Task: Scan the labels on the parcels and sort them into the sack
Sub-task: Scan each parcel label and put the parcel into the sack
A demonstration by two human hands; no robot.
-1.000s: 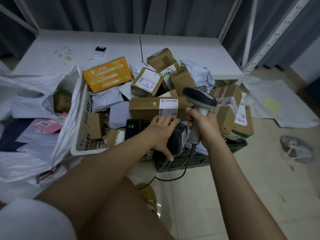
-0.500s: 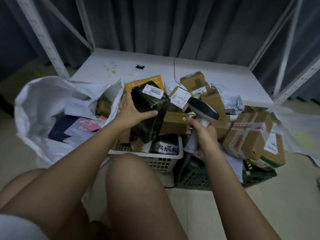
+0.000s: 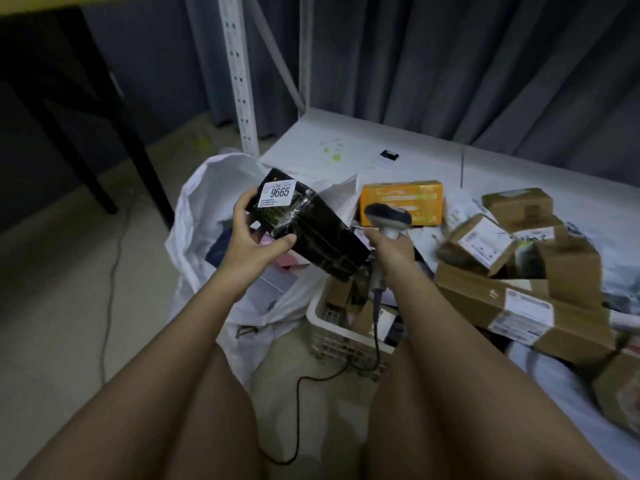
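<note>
Head view: one glossy black shrink-wrapped parcel (image 3: 311, 230), boxy, white label reading 9665, is gripped by the left hand (image 3: 254, 242) over one crinkly white sack (image 3: 201, 188). One grey scanner (image 3: 388, 220) is clutched by the right hand (image 3: 391, 252), fingers wrapped round its handle. Roughly five cardboard boxes (image 3: 519, 306) are piled alongside, plus one orange box (image 3: 401, 202).

Black parcel (image 3: 311, 230), white sack (image 3: 194, 216), orange box (image 3: 401, 199).

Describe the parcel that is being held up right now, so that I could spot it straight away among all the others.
Start at the big white sack standing open on the floor at the left. Just above its mouth, the left hand grips a long black parcel wrapped in shiny film. Unlike the brown cardboard boxes and the orange box to the right, it is black and carries a white label reading 9665.
</note>
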